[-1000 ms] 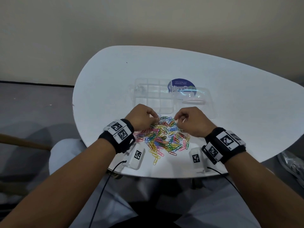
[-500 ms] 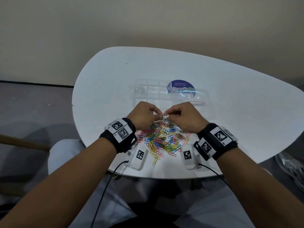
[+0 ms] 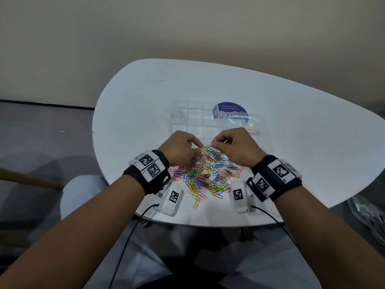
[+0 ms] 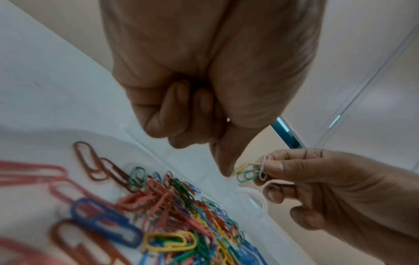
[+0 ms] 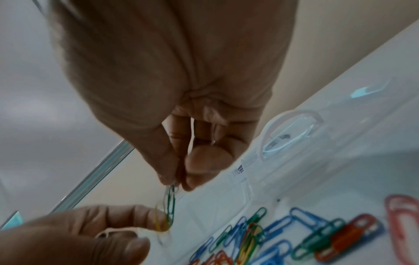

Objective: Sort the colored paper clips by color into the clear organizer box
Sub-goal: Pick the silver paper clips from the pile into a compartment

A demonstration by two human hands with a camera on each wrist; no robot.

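Note:
A heap of colored paper clips (image 3: 206, 176) lies on the white table (image 3: 291, 142) in front of the clear organizer box (image 3: 187, 124). Above the heap's far edge both hands hold a small tangle of clips. My right hand (image 3: 214, 143) pinches a white clip (image 4: 264, 166) hooked to a green clip (image 4: 247, 175) between thumb and forefinger. My left hand (image 3: 199, 150), its fingers curled, pinches the yellow clip (image 5: 161, 224) at the tangle's other end. A white loop (image 5: 111, 232) also shows inside the left hand's fingers. The tangle hangs clear of the table.
The box's lid (image 3: 245, 125) lies open to the right, over a round blue sticker (image 3: 229, 109). A few pale clips sit in the box's far left compartment (image 3: 177, 115). Two white tagged devices (image 3: 173, 198) (image 3: 239, 195) with cables rest by the near table edge.
Both hands rose from the heap and met. They have since drawn slightly apart, stretching the tangled clips between them; the right hand now sits a little higher.

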